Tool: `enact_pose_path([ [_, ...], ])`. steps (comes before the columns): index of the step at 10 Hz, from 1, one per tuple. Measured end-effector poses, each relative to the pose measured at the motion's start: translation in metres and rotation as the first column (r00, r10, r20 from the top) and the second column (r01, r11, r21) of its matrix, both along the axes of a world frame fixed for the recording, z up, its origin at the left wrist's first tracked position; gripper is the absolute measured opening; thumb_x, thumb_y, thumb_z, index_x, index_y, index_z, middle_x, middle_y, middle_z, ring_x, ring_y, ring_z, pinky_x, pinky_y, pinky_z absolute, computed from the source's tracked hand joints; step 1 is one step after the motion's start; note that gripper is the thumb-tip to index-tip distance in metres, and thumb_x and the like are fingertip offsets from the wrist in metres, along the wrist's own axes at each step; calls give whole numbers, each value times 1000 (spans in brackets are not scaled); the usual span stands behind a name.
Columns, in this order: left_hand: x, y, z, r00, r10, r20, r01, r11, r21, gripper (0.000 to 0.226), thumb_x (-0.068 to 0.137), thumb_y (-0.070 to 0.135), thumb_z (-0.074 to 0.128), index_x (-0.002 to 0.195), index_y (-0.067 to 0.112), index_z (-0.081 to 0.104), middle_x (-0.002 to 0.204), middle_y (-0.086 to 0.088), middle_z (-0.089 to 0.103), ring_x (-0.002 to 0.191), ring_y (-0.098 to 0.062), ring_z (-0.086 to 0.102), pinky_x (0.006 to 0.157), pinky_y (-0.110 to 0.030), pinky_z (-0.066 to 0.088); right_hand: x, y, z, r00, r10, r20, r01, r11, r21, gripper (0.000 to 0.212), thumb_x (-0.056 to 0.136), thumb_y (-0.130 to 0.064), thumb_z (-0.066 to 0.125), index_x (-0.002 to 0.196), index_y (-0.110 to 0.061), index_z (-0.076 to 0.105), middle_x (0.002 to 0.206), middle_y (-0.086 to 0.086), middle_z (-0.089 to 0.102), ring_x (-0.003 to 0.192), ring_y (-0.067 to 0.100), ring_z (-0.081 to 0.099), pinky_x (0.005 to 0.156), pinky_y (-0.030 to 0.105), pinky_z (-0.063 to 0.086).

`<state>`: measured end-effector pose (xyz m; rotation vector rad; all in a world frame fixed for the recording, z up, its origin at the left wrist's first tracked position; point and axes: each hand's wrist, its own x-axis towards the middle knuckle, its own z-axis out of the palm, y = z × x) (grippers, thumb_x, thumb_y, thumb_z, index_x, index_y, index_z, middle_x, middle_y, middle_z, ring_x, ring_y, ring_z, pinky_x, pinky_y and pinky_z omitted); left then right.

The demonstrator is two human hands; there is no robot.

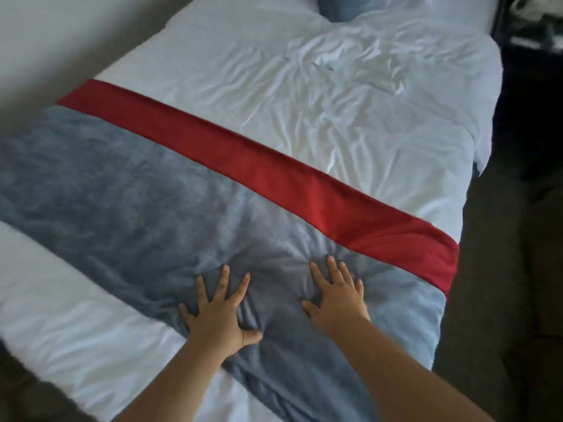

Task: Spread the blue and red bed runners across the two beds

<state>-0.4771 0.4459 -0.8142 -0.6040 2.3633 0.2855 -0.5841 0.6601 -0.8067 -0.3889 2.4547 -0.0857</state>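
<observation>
Runner lies across bed, red band on the far edge. Left hand and right hand press flat on it, fingers splayed, gripping nothing. Risk: hard sideways push bunches fabric, skews band.

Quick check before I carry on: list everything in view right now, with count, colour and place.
bed: one, white wrinkled cover, fills most of the view
bed runner: one, blue-grey with a red strip along its far edge, laid across the bed
pillow: one, blue, at the head end, cut off by the frame
floor: dark, right of the bed
furniture: one dark piece, top right, too dim to identify
left hand: pressed flat on the runner's blue part
right hand: pressed flat on the blue part, beside the left
</observation>
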Motion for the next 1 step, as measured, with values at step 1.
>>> enact_pose_path([
  [1,-3,0,55,984,-177,33,176,984,23,100,80,41,70,154,59,6,171,7,-16,158,-32,4,122,-64,17,12,0,48,980,-8,200,7,1000,8,94,81,-43,68,158,-43,15,164,3,28,149,25,32,119,46,30],
])
